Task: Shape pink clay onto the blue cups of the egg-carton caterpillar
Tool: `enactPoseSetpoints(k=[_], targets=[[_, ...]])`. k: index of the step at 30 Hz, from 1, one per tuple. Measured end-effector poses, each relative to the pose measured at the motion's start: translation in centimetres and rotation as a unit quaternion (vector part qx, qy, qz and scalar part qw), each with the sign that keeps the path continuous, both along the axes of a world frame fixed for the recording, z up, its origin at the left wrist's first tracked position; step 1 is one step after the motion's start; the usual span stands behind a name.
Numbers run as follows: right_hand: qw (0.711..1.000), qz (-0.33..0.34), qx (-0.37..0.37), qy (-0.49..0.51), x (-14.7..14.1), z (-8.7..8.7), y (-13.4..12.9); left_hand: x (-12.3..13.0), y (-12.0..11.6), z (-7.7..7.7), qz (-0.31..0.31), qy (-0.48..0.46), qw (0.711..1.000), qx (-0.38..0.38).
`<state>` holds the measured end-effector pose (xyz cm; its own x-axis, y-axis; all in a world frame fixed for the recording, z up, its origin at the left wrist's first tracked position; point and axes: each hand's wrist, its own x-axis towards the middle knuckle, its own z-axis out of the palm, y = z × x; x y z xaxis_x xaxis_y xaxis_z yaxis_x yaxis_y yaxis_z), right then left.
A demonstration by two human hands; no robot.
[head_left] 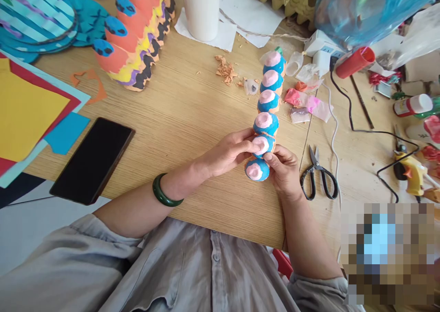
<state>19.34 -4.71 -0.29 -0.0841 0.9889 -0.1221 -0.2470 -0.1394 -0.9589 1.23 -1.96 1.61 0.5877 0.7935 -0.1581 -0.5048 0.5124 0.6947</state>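
A strip of egg carton [268,102], its several rounded cups coated in blue clay with pink patches on top, runs away from me above the wooden table [172,137]. My left hand [228,153], a dark green bangle at its wrist, is closed on the left side of the strip near its close end, a finger lying on one pink patch. From the right, my right hand [284,169] grips the same strip, thumb on the blue clay between the two closest cups. Its other fingers are partly hidden. Black-handled scissors [318,174] lie just right of my right hand.
A phone [92,160] and coloured paper sheets [30,114] lie left. An orange egg-carton piece [137,36] stands behind them. A white cylinder [201,9] is at the back. Cables [350,105], a power strip [323,46], clay packets [307,103] and a yellow glue gun [414,172] crowd the right.
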Motion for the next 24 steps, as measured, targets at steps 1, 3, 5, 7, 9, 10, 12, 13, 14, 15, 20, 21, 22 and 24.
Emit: enactPoseSetpoints(k=[1,3,5,7,9,10,12,13,14,15,20,21,22,24], targets=[[1.000,-0.002,-0.001,0.000,-0.03,0.00,0.00,-0.04,0.03,-0.15,-0.003,-0.006,1.000,-0.002],[1.000,-0.004,-0.005,0.003,-0.10,0.02,-0.03,-0.10,0.11,-0.38,-0.006,-0.020,1.000,-0.007],[1.000,-0.006,-0.006,0.003,-0.15,0.05,-0.05,-0.08,0.17,-0.45,-0.005,-0.028,0.999,-0.015],[1.000,-0.006,-0.007,0.000,-0.16,0.07,-0.07,0.04,0.18,-0.36,0.004,-0.023,0.999,-0.024],[1.000,-0.008,-0.009,-0.004,-0.14,0.08,-0.07,0.23,0.15,-0.21,0.012,-0.018,1.000,-0.020],[1.000,-0.009,-0.010,-0.005,-0.13,0.08,-0.07,0.32,0.12,-0.14,0.015,-0.020,1.000,-0.013],[1.000,-0.011,-0.010,-0.005,-0.09,0.10,-0.05,0.45,0.04,-0.04,0.018,-0.027,0.999,0.002],[1.000,-0.012,-0.008,-0.004,-0.08,0.10,-0.05,0.48,0.01,-0.01,0.018,-0.030,0.999,0.007],[1.000,-0.011,-0.006,-0.003,-0.07,0.10,-0.05,0.47,-0.03,0.00,0.017,-0.027,0.999,0.011],[1.000,-0.008,-0.004,-0.003,-0.06,0.10,-0.05,0.43,-0.06,-0.01,0.018,-0.020,1.000,0.013],[1.000,0.004,-0.003,-0.010,-0.13,0.17,-0.10,0.15,-0.06,-0.38,0.019,0.002,1.000,0.012],[1.000,0.001,-0.004,-0.013,-0.16,0.24,-0.11,0.13,-0.01,-0.51,0.020,-0.002,1.000,0.003],[1.000,-0.002,-0.006,-0.016,-0.19,0.32,-0.11,0.13,0.05,-0.63,0.024,-0.005,1.000,-0.007],[1.000,-0.008,-0.015,-0.020,-0.20,0.55,-0.07,0.14,0.16,-0.82,0.041,0.005,0.999,-0.021]])
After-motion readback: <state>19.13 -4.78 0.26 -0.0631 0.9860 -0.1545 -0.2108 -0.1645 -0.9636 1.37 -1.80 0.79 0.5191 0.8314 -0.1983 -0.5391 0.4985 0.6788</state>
